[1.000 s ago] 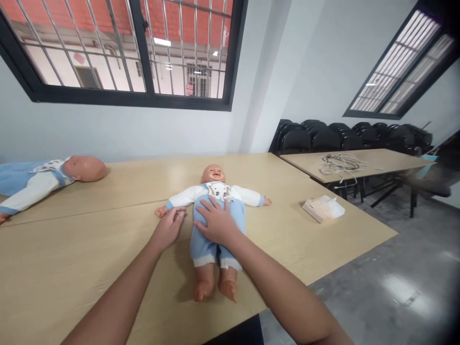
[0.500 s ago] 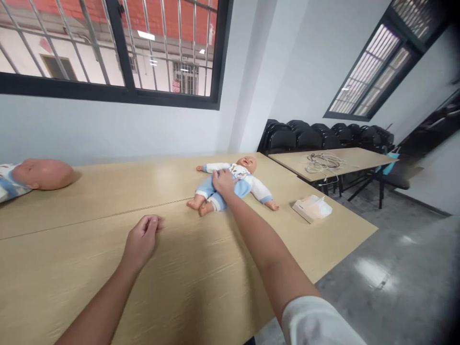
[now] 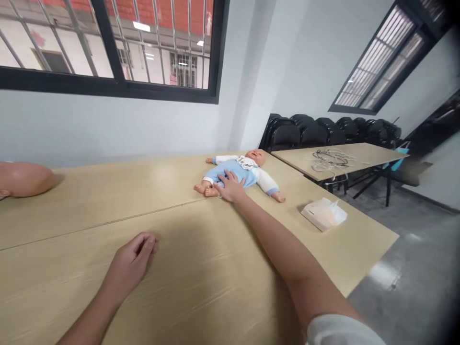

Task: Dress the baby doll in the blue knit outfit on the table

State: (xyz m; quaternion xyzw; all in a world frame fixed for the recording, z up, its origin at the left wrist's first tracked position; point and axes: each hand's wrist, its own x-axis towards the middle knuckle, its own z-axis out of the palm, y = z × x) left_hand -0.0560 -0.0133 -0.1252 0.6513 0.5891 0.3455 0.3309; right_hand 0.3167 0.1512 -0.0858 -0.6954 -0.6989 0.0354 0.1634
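A baby doll (image 3: 266, 181) in a white and blue outfit lies face up across the table (image 3: 172, 278), its head toward the wall. My right hand (image 3: 232, 187) rests on the doll's lower body and legs with its fingers spread. Nearer to me, at the left, my left hand (image 3: 132, 258) is over the table with its fingers curled together; whether they hold anything is hidden. Only the bald head of a second doll (image 3: 27, 178) shows clearly at the left edge.
An open pack of white tissues (image 3: 323, 213) sits right of the doll. Coiled cables (image 3: 328, 159) lie on another table (image 3: 373, 151) behind. Stacked black chairs (image 3: 285, 134) stand along the wall, under barred windows.
The view has turned slightly right. My right hand has slid from the doll's middle toward its legs, and its fingers are spread wider. The doll's legs lie closer together.
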